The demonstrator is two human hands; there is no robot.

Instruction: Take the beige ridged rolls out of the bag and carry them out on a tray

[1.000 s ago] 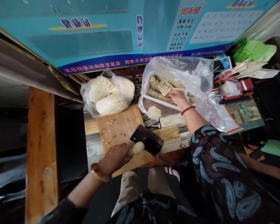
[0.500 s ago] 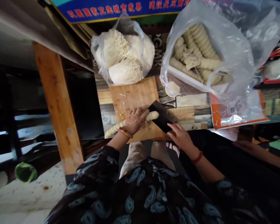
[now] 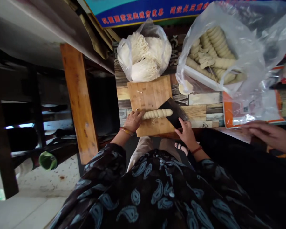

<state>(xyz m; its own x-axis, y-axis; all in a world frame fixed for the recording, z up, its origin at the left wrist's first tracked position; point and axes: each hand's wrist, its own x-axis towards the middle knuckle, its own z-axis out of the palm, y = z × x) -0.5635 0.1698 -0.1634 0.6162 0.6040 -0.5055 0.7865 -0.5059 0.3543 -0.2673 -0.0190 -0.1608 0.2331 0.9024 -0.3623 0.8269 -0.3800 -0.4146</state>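
A long pale ridged roll (image 3: 157, 113) lies across the wooden cutting board (image 3: 150, 95). My left hand (image 3: 132, 120) rests on the roll's left end and pins it to the board. My right hand (image 3: 187, 132) grips the handle of a dark cleaver (image 3: 173, 111), whose blade sits at the roll's right end. Both sleeves are dark with a blue paisley print.
A plastic bag of enoki mushrooms (image 3: 144, 57) sits behind the board. A white tray of more ridged rolls in a clear bag (image 3: 214, 60) is at the right. Another person's hand (image 3: 269, 135) rests at the table's right edge. A wooden post (image 3: 79, 101) stands left.
My right hand left the tray and took hold of the cleaver. My left hand laid the roll flat on the board and slid to its left end. The view dropped downward.
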